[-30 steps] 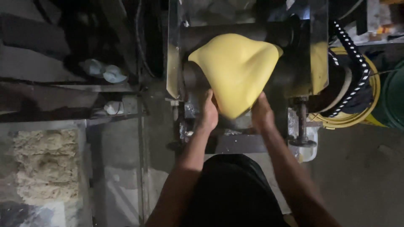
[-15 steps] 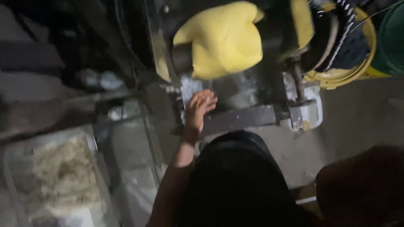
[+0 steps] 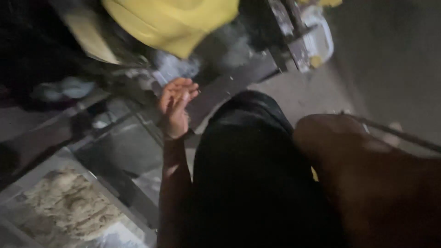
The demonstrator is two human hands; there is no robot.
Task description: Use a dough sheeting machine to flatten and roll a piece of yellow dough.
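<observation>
Left hand: my left hand (image 3: pixel 177 106) is hovering palm-up with the fingers (image 3: pixel 186 87) loosely spread, holding nothing at all.
Dough sheet: the yellow dough sheet (image 3: pixel 172 22) is hanging off the roller machine (image 3: pixel 275 41) at the top of my view, its lower tip drooping down toward me.
Which way it lies: the dough is sitting up and just ahead of my left hand, slightly to the right of my fingertips; there is a clear gap, and I am not touching it.
Long axis: the sheet is spreading wide across the machine and narrowing to a point at the bottom, so the nearest part to me is that hanging tip.
Right hand: I cannot tell what my right hand is doing; only a big blurred forearm (image 3: pixel 367 179) is filling the lower right, close to the lens, and the hand itself is out of view.
Nearer hand: the left one is the nearer to the dough, by a good way.
Around me: my dark clothing (image 3: pixel 248 183) is filling the middle, and a tray of pale shredded stuff (image 3: pixel 69 204) is lying low on my left, well apart from the dough.
</observation>
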